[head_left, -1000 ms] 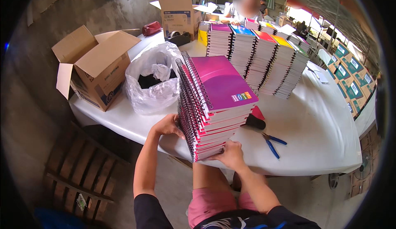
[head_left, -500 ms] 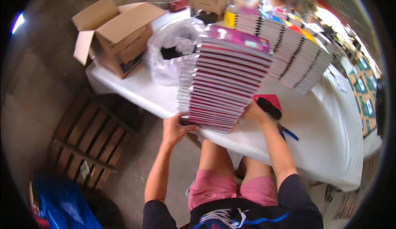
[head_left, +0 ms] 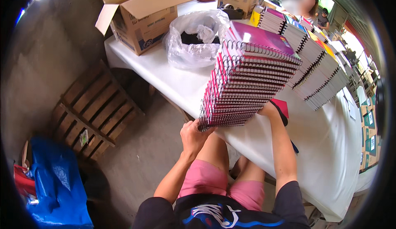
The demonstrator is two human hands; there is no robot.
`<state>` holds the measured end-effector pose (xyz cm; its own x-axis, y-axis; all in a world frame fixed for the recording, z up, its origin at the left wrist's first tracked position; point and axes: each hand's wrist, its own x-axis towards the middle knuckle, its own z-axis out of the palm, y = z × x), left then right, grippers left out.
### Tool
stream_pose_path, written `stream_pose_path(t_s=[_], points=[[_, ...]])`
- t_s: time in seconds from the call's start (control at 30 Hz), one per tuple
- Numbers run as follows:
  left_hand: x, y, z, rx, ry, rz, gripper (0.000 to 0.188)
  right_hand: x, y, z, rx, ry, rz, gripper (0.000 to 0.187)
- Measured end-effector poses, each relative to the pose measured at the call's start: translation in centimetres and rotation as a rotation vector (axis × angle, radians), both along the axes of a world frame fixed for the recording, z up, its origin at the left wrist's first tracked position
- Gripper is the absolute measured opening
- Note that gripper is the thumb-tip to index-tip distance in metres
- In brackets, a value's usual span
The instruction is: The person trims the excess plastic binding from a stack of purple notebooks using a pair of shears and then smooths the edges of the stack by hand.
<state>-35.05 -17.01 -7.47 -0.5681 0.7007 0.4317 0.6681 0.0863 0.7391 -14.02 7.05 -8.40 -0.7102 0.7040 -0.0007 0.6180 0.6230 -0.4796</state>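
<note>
A tall stack of spiral notebooks (head_left: pixel 251 80) with a purple top cover rises at the near edge of the white table, leaning somewhat. Its dark wire coils face me, and red cover edges show along its left side. My left hand (head_left: pixel 194 138) is closed on the bottom left corner, thumb along the lower edge. At the lower right side my right hand (head_left: pixel 269 110) holds the stack, its fingertips hidden behind the notebooks. Beside that hand lie a red flat piece (head_left: pixel 281 107) and a dark object (head_left: pixel 284 116), both partly covered by the arm.
An open cardboard box (head_left: pixel 144 29) and a clear plastic bag (head_left: pixel 185 57) stand on the white-covered table (head_left: pixel 321 154), left of the stack. More notebook stacks (head_left: pixel 319 76) stand to the right. A wooden pallet (head_left: pixel 95 109) and blue sheeting (head_left: pixel 60 183) are at floor level. People are beyond the table.
The notebook stack has turned, so its coiled edge now faces me instead of page edges. Both hands stay at its base. The blue-handled tool is now mostly hidden by my right arm.
</note>
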Motion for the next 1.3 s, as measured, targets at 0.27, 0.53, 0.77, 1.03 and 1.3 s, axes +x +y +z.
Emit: stream_pose_path(t_s=[0.27,0.53,0.77,1.03,1.3], points=[[-6.4,0.5,-0.2,0.377,-0.829,-0.376,0.056,1.2,-0.8,0.4,-0.074,0.699,-0.203,0.037],[-4.4,10.8,10.3,0.680,-0.456,-0.826,0.079,-4.6,-6.9,10.1,-0.720,1.570,-0.127,0.065],[-4.2,12.9,9.7,0.720,-0.375,-0.957,0.106,-4.4,-7.8,10.1,-0.751,1.483,-0.054,0.069],[-4.6,12.2,8.3,0.665,-0.635,-0.903,0.114,-3.6,-7.8,9.0,-0.738,1.462,0.047,0.074],[-6.0,10.9,1.5,0.278,-1.355,-0.709,0.078,-6.8,-10.1,9.0,-0.748,1.239,-0.112,0.089]])
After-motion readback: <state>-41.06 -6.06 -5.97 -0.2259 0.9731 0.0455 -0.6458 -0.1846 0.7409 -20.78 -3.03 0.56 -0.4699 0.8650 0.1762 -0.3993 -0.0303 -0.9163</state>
